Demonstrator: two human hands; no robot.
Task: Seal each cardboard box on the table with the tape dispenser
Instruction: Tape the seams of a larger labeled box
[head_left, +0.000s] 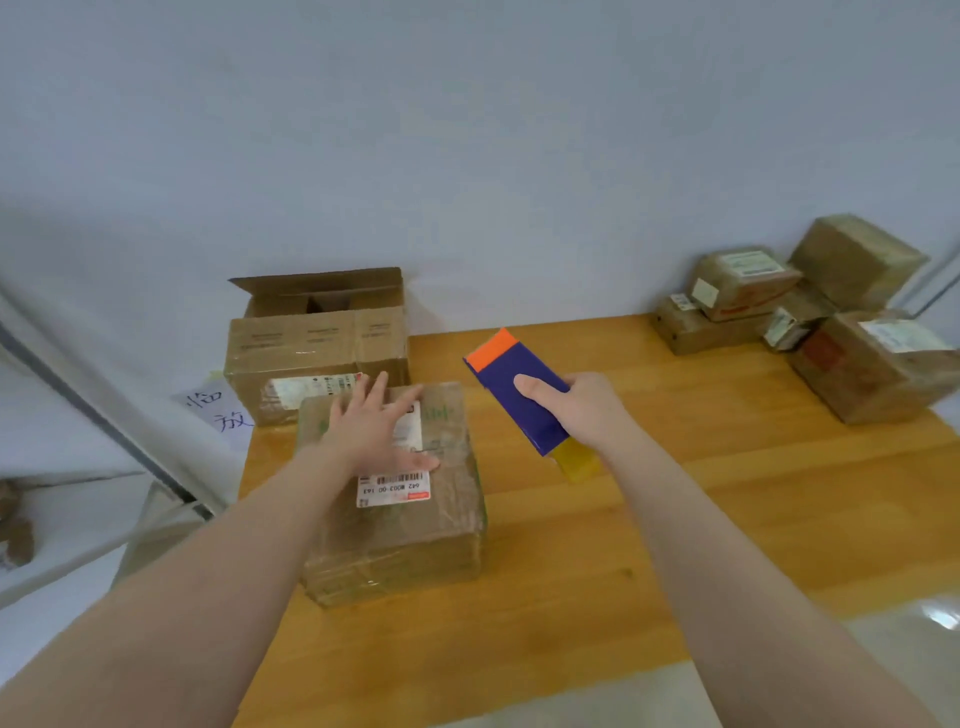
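A tape-wrapped cardboard box (415, 525) with a white barcode label lies on the wooden table (649, 519) at the left. My left hand (374, 426) rests flat on its top with fingers spread. To the right of it, above the table, my right hand (582, 410) grips the tape dispenser (519, 395), a flat purple block with an orange far end and a yellow near end. The dispenser is apart from the box. Behind the box stands a larger cardboard box (317, 348) with its top flaps open.
Several taped cardboard boxes (810, 317) are stacked at the table's far right corner by the wall. A paper note with handwriting (218, 410) hangs left of the open box. A white shelf (67, 514) runs along the left, below table level.
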